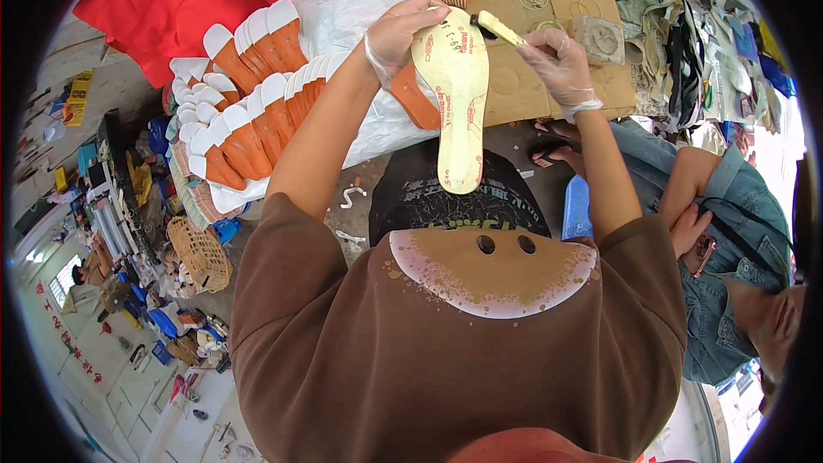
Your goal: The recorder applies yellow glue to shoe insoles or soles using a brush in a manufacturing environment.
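Beside the left edge of the cardboard (523, 77), the gloved left hand (401, 33) pinches a pale insole (463, 103) by its far end, underside hidden; the right hand (559, 62), curled, grips a brush-like tool (502, 28), its dark tip indistinct. Red print and handwriting mark the insole.

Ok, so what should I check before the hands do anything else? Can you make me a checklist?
1. Left hand has the pale yellow insole: ok, gripped near its wide end.
2. Right hand has the brush: ok, by its handle.
3. Clear gloves worn: ok, both hands.
4. Brush has glue on it: cannot tell.
5. Single brown insole fully visible: not ok, the yellow one blocks part of it.
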A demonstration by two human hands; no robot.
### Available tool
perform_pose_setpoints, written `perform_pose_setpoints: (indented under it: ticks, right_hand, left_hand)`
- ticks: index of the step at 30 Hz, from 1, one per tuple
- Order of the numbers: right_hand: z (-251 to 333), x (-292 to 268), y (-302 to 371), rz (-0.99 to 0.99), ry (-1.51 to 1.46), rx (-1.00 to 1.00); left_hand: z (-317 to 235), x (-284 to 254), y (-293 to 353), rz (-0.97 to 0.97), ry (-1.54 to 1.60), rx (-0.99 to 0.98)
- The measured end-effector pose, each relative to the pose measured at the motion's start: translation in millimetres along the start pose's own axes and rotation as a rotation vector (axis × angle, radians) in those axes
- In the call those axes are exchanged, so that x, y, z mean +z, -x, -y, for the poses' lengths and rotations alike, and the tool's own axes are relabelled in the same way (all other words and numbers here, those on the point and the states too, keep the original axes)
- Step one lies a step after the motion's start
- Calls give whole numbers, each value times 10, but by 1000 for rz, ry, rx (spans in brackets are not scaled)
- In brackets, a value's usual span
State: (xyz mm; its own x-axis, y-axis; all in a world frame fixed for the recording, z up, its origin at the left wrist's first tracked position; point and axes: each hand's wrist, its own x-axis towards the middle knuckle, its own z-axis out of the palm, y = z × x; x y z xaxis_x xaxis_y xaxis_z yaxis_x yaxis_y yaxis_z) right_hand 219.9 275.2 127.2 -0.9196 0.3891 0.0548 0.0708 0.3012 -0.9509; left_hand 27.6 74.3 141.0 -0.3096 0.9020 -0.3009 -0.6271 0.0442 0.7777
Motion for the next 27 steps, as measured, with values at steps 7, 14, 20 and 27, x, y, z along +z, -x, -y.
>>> perform_pose_setpoints:
  ticks: [7,14,20,27]
  right_hand:
    - [365,-194,50,369,237,-140]
    - [213,-411,402,430,-40,247]
    - [-312,-442,496,57,139,367]
    - [-363,302,560,-477,82,392]
  left_hand:
    - [-81,-187,36,-150,-57,7]
    - [-116,-587,216,-279,211,129]
    - [-194,-16,500,-493,267,128]
    - [510,753,636,-581,-20,492]
